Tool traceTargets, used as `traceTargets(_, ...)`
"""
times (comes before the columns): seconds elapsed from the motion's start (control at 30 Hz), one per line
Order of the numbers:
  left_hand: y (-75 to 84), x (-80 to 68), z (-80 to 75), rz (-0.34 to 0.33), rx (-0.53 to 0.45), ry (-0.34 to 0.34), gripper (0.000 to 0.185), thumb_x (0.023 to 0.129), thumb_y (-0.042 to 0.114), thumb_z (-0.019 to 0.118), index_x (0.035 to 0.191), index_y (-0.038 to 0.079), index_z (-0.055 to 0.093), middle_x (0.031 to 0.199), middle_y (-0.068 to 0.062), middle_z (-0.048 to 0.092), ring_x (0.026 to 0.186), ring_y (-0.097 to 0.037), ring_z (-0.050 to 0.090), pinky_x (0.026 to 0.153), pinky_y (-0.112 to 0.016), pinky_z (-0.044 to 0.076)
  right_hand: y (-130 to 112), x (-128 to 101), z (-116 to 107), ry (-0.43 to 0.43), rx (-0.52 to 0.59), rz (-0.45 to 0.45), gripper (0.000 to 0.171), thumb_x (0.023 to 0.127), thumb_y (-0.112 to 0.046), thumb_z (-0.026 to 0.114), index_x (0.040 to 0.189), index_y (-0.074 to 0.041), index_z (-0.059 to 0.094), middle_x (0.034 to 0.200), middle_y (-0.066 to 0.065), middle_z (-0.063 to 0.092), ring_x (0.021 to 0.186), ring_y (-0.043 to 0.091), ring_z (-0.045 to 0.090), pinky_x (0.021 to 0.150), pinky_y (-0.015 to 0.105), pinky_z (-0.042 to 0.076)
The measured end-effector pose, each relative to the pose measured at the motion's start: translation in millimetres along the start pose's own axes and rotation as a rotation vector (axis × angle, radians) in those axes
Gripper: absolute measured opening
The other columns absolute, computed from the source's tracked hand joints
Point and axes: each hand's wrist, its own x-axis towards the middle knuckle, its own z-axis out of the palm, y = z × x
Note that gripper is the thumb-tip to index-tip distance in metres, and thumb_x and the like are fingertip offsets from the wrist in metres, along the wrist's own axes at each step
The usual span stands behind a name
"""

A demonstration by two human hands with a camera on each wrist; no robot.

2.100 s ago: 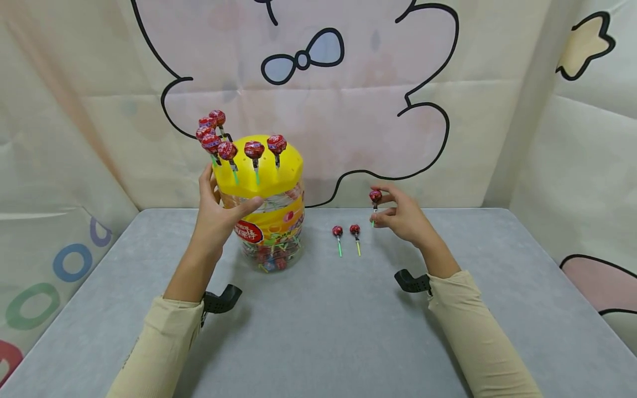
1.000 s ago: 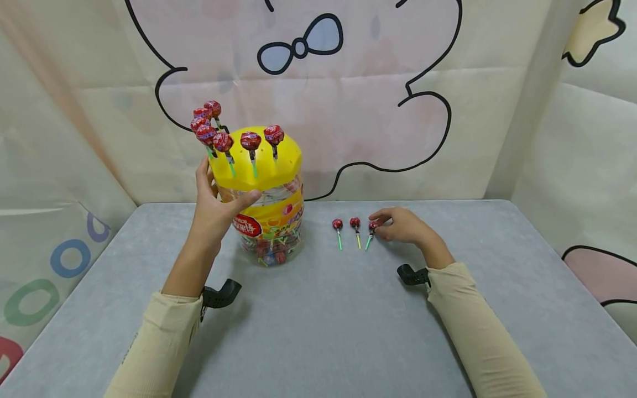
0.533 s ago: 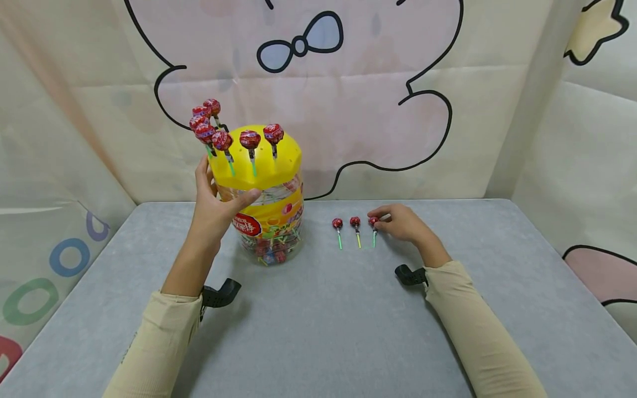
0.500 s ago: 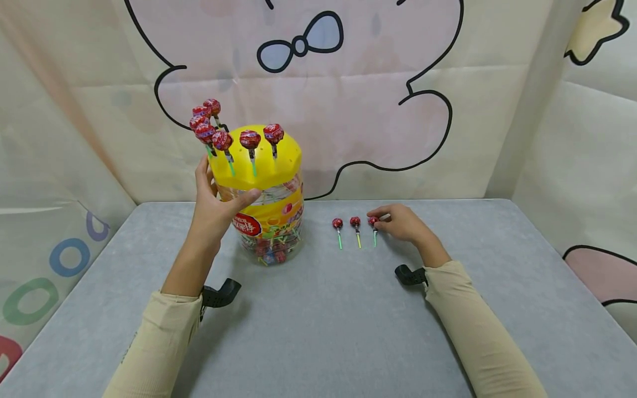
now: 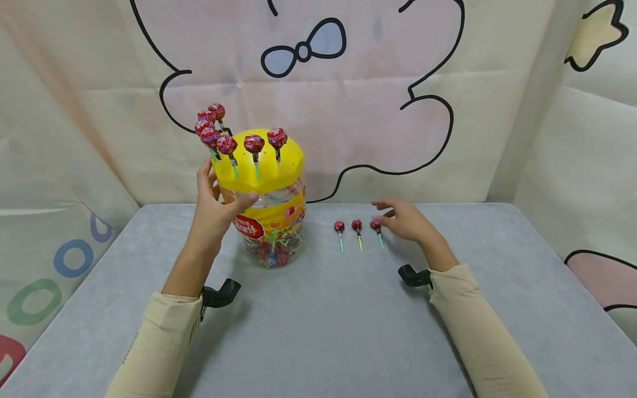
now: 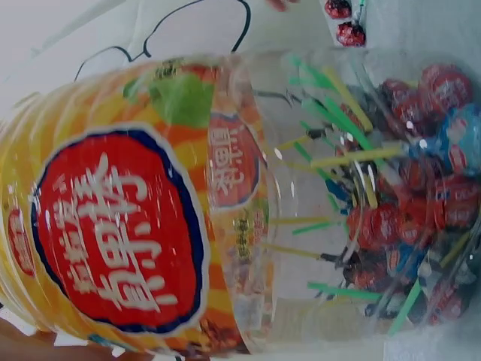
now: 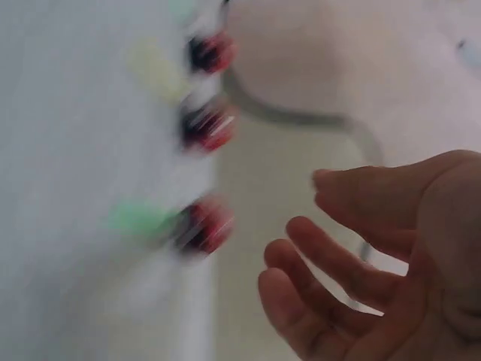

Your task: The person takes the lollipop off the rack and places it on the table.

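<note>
A clear plastic jar (image 5: 271, 221) with a yellow lid (image 5: 261, 166) stands on the grey table (image 5: 318, 320); several red lollipops (image 5: 254, 145) stick up from holes in the lid. My left hand (image 5: 216, 207) grips the jar's side just under the lid. The left wrist view shows the jar's red label (image 6: 120, 233) and the lollipops inside. Three red lollipops (image 5: 357, 225) lie in a row on the table, right of the jar. My right hand (image 5: 405, 218) hovers just right of the nearest one (image 5: 375, 225), fingers relaxed and holding nothing (image 7: 353, 263).
A printed cloth backdrop (image 5: 348, 99) hangs behind the table and wraps both sides. Black wrist mounts (image 5: 221, 293) sit on both forearms.
My right hand laid the third lollipop down beside the other two, straightened it, then let go and lifted slightly away. The left hand has kept its grip on the jar.
</note>
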Motion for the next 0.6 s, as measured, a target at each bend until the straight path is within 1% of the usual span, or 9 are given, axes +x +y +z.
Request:
traceTargets(0.1,-4.1,1.3,-4.5,0.015,-0.051,-0.01,0.087,0.092,0.017,0.07,0.155,0.033,0.011,0.158,-0.002,0.02,0.14,-0.022,0.028,0.119,-0.055,0.033,-28.7,-7.5,-3.3,0.038,0.077,-0.082,0.047,0.101,-0.02,0.058,0.147,-0.014,0.048,0.143,0.013,0.056,0.126,0.033,0.058,0.097,0.051,0.052)
traceTargets(0.17,-7.1,3.0,-7.4,0.034,-0.08,-0.022,0.084,0.093,0.017,0.068,0.155,0.032,0.013,0.159,-0.002,0.021,0.142,-0.023,0.028,0.12,-0.056,0.031,-53.7,-12.8,-4.0,0.044,0.165,-0.142,0.049,0.1,-0.025,0.059,0.148,-0.021,0.046,0.145,0.006,0.055,0.127,0.028,0.057,0.101,0.05,0.051)
traceTargets(0.27,-11.0,5.9,-10.4,0.065,-0.088,-0.049,0.081,0.094,0.018,0.068,0.155,0.032,0.017,0.16,-0.003,0.023,0.144,-0.026,0.028,0.12,-0.059,0.028,-89.7,-16.4,-3.7,0.027,0.303,-0.234,0.055,0.099,-0.03,0.062,0.15,-0.03,0.04,0.149,0.0,0.049,0.132,0.025,0.054,0.107,0.05,0.047)
traceTargets(0.37,-13.3,7.5,-11.0,0.077,-0.082,-0.072,0.077,0.095,0.02,0.067,0.155,0.032,0.019,0.159,-0.003,0.027,0.143,-0.026,0.03,0.12,-0.059,0.028,-119.0,-16.7,-0.2,-0.006,0.405,-0.292,0.06,0.099,-0.029,0.062,0.152,-0.036,0.035,0.155,-0.003,0.041,0.137,0.025,0.049,0.109,0.051,0.047)
traceTargets(0.47,-14.2,6.9,-10.6,0.077,-0.068,-0.071,0.075,0.095,0.02,0.066,0.154,0.031,0.021,0.157,-0.003,0.029,0.14,-0.026,0.033,0.119,-0.059,0.03,-137.2,-15.6,7.3,-0.039,0.468,-0.325,0.065,0.099,-0.025,0.063,0.154,-0.035,0.03,0.16,-0.005,0.033,0.141,0.027,0.046,0.108,0.05,0.048)
traceTargets(0.6,-12.6,6.8,-9.4,0.068,-0.06,-0.048,0.075,0.094,0.02,0.067,0.154,0.031,0.022,0.158,-0.003,0.028,0.14,-0.027,0.033,0.118,-0.059,0.033,-146.2,-14.8,16.8,-0.052,0.513,-0.338,0.072,0.098,-0.022,0.064,0.156,-0.034,0.024,0.163,-0.006,0.026,0.143,0.026,0.044,0.106,0.048,0.05)
